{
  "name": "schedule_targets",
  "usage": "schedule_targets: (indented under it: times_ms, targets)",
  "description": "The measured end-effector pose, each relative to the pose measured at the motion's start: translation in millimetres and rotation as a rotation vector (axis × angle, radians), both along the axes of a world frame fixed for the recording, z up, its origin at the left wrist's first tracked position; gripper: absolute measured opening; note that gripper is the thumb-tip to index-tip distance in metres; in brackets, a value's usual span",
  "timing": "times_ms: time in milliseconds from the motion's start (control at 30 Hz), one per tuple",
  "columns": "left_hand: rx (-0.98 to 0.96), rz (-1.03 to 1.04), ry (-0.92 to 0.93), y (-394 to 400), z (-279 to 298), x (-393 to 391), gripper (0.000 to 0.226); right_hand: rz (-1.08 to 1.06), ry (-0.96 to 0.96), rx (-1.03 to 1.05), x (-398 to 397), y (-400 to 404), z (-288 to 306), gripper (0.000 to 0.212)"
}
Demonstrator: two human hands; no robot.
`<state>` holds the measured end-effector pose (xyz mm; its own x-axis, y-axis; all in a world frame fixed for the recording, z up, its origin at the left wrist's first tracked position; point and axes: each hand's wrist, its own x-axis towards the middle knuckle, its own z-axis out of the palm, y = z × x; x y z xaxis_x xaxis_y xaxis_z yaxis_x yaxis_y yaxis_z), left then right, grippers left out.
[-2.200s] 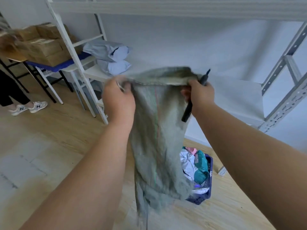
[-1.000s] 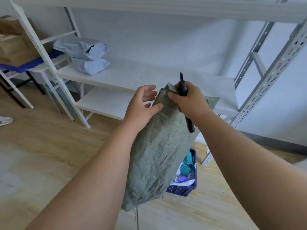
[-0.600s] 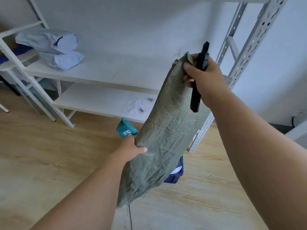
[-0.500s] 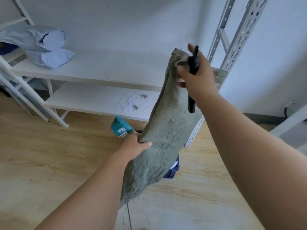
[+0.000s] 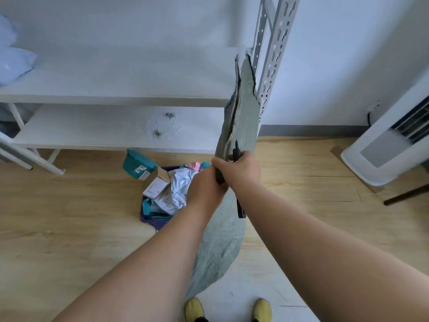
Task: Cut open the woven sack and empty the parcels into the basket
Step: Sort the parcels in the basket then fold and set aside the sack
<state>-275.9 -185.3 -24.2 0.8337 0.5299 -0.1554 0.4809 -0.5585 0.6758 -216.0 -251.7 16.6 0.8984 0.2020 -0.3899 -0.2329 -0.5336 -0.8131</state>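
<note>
Both hands now grip sack (image 5: 241, 117) mid-length, right hand (image 5: 241, 168) w/ cutter (image 5: 239, 205) beside left hand (image 5: 206, 189); sack is limp, parcels (image 5: 176, 189) in basket (image 5: 160, 223).

Both hands (image 5: 222, 180) grip the empty woven sack (image 5: 241, 117) over the basket (image 5: 148, 220).

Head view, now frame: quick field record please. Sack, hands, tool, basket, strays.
sack: green woven sack, limp, held up in front of the shelving
left hand: left hand grips the sack's middle
right hand: right hand grips sack and black cutter together
basket: blue basket on the floor, piled with parcels
stray: teal parcel at the basket's far edge, whether inside unclear
</note>
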Motion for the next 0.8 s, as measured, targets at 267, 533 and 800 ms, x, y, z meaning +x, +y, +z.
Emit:
schedule_targets:
  times_ms: [267,533,800]
  targets:
    - [-0.472,-0.161,0.202,0,-26,-11,0.048,-0.027,-0.011,-0.132,27,-31,-31,0.012]
    - [-0.367,-0.256,0.335,2,-54,-23,0.022,0.046,-0.008,-0.068,35,-42,-36,0.007]
    - [-0.401,-0.118,0.066,-19,-36,-21,0.027,-0.115,-0.101,-0.031,49,-51,-24,0.003]
